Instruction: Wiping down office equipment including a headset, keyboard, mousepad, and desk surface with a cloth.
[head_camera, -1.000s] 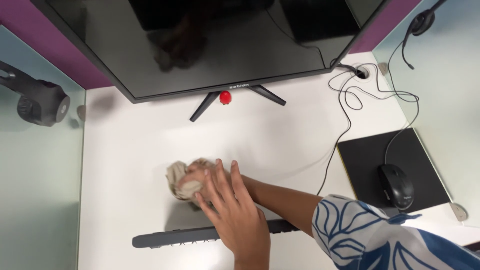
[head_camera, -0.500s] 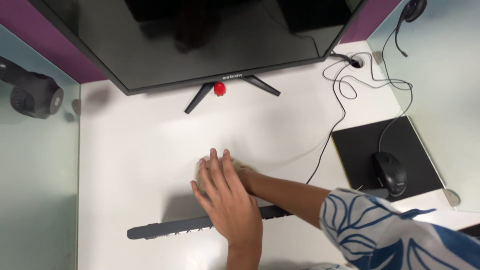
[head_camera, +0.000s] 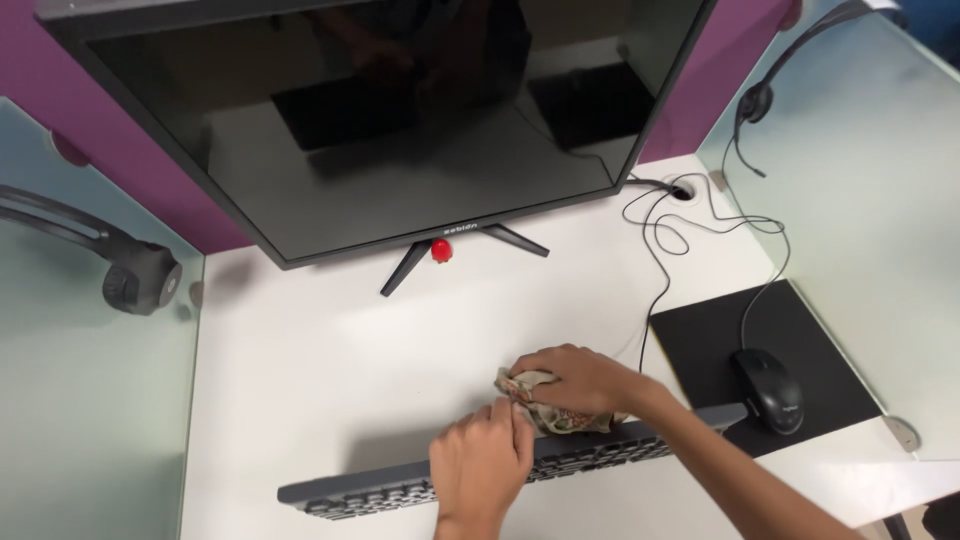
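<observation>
Both hands meet on a crumpled beige cloth (head_camera: 548, 404), soft and wrinkled, lying on the smooth white surface (head_camera: 300, 370) just behind the flat grey keyboard (head_camera: 400, 490). Right hand (head_camera: 580, 380) curls over it, fingers closed around the wad; left hand (head_camera: 482, 462) pinches its near edge, knuckles bent, resting over the keyboard.

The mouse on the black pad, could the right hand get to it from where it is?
Probably yes: the mouse sits uncovered beside the right hand, though that hand grips a cloth.
</observation>
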